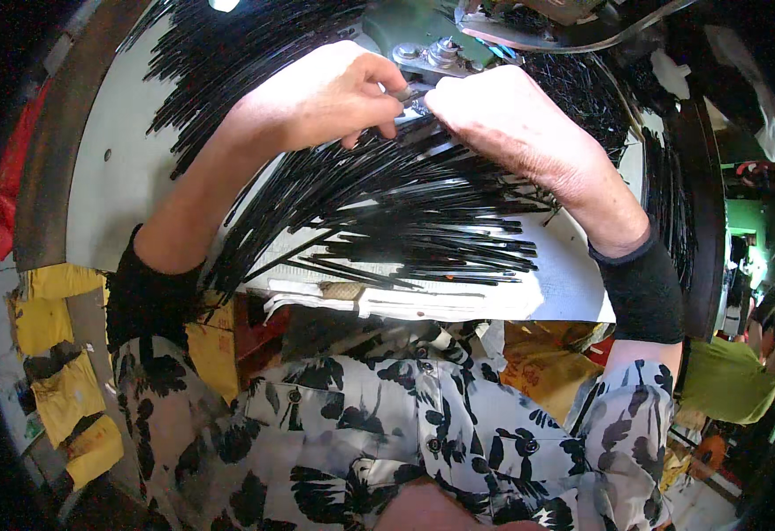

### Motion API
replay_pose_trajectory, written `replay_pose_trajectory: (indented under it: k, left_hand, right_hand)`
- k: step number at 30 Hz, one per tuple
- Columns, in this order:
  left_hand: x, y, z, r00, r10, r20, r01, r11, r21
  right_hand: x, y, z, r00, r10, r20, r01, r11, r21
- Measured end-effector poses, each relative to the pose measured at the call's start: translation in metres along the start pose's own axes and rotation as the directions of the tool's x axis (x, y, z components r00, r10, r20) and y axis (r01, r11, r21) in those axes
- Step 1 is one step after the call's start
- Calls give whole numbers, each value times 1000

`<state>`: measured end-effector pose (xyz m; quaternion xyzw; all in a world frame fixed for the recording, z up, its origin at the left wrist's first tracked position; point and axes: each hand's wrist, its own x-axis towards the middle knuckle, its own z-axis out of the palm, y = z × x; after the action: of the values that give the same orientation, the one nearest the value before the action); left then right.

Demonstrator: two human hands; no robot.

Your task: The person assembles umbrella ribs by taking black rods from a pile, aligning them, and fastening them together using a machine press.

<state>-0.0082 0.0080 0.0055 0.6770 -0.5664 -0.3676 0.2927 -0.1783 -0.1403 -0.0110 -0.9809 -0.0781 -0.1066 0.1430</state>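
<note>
My left hand has its fingers curled, with the index finger and thumb bent toward a small dark piece by the machine. What lies between its fingertips is too small to make out. Close by on the right, my right hand is closed, its back turned up and its fingertips hidden. Both are at the front of a green machine with metal bolts. Below them, many thin black strips fan out in a loose pile on the white table.
More black strips lie at the far left, and another bundle runs along the right edge. A curved metal rim hangs over the back right. Yellow sacks stand at the left. Someone in a green top is at the far right.
</note>
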Motion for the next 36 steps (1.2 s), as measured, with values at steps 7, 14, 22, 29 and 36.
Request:
replay_pose_trajectory:
  k: [7,14,22,29,36]
  left_hand:
    - [-5,-6,-8,998,50,-31,-53,994,-95]
    - [-6,-4,-17,997,55,-47,-59,994,-93]
    - [-4,-1,-20,995,83,-51,-88,991,-97]
    - [-6,-6,-20,995,88,-37,-91,992,-87]
    - [-10,1,-27,997,63,-46,-67,994,-84]
  right_hand:
    - [12,-13,-15,980,-19,197,49,988,-149]
    - [11,-14,-16,992,-98,83,110,982,-152]
    - [16,-10,-8,989,-146,-5,141,967,-212]
    - [21,-18,-15,912,-331,-240,378,907,185]
    - [19,-1,3,999,-17,40,20,997,-78]
